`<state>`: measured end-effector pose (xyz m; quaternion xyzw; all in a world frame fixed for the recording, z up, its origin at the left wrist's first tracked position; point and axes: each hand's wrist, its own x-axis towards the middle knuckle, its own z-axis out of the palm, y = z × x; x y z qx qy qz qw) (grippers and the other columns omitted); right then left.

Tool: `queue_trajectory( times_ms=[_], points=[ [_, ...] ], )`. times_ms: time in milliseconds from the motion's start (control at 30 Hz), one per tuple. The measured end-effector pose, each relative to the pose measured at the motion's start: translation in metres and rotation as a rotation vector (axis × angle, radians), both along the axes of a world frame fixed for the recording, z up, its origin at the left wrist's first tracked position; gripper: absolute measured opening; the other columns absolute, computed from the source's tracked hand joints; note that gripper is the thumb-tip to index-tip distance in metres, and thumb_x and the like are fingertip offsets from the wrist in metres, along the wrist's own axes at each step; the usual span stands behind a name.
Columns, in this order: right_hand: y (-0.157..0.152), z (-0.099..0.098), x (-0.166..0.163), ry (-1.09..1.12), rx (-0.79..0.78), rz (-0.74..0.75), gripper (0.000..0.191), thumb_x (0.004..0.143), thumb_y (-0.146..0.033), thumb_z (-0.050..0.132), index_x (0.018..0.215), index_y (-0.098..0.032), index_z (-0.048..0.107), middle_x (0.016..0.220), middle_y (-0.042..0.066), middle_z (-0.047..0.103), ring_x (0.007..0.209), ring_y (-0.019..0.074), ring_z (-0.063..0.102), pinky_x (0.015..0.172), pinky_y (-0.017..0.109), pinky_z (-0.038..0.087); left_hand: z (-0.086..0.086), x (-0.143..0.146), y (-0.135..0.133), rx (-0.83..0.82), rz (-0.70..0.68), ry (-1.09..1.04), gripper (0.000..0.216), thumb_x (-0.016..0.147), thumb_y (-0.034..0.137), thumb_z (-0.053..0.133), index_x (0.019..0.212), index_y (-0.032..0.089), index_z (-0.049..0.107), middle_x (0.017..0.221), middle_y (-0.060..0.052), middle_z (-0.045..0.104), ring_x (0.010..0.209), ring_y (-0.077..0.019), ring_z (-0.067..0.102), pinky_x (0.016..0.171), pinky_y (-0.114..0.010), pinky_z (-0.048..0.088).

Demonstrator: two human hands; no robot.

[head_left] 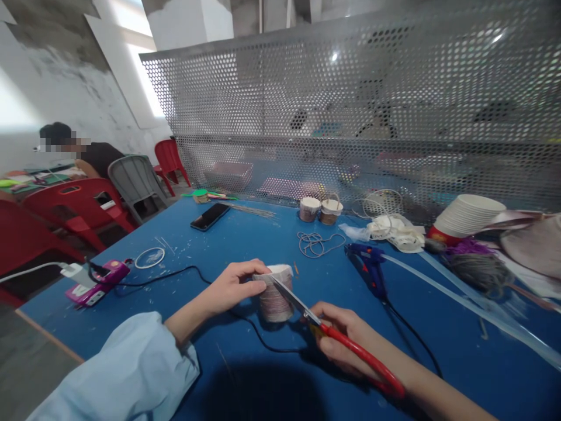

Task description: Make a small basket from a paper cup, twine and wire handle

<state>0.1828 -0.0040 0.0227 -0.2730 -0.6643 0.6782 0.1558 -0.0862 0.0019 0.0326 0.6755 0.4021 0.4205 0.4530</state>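
My left hand (241,285) pinches the rim of a small paper cup (275,301) wound with greyish-pink cord, which is upright at the middle of the blue table. Red-handled scissors (350,345) lie in my right hand (346,336), its fingers wrapped about the handles. Their blades point up and left, with the tip at the cup's rim near my left thumb. Whether the tip touches the cup I cannot tell. Right of the cup lies a blue glue gun (370,269). A loose loop of grey cord (319,244) rests behind the cup.
Two small wrapped cups (309,209) stand before a perforated metal screen (280,111). Stacked paper cups (468,216) and grey yarn (477,272) are at the right. A phone (210,216), a purple power strip (99,283) and a black cable (162,278) lie leftward. A person sits far left.
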Motion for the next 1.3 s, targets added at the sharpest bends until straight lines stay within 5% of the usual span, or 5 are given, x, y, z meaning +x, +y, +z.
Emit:
queue_trajectory(
  times_ms=[367,833,1300],
  points=[
    [0.008,-0.002,0.006,-0.048,0.057,0.031,0.054,0.074,-0.067,0.064,0.088,-0.017,0.051,0.055,-0.010,0.035,0.042,0.0037,0.028,0.039,0.018,0.021,0.003,-0.002,0.001,-0.031,-0.078,0.068,0.019,0.078,0.030,0.061,0.086,0.014,0.069,0.084,-0.004,0.061,0.078,-0.0162,0.052,0.073,-0.027,0.040],
    [0.016,0.012,0.021,-0.220,-0.080,0.176,0.064,0.074,-0.073,0.060,0.101,-0.016,0.049,0.065,-0.005,0.050,0.042,0.0029,0.034,0.036,0.016,0.028,0.006,-0.010,0.008,0.043,-0.353,0.185,0.029,0.076,0.015,0.051,0.096,0.014,0.072,0.091,-0.006,0.066,0.085,-0.0182,0.057,0.078,-0.028,0.044],
    [0.019,0.011,0.025,-0.214,-0.182,0.265,0.062,0.077,-0.068,0.061,0.106,-0.014,0.051,0.064,-0.006,0.045,0.042,0.0020,0.032,0.035,0.014,0.027,0.016,-0.007,0.006,0.154,-0.503,0.322,0.030,0.081,0.018,0.049,0.100,0.016,0.073,0.088,-0.008,0.070,0.085,-0.0193,0.058,0.081,-0.028,0.044]
  ],
)
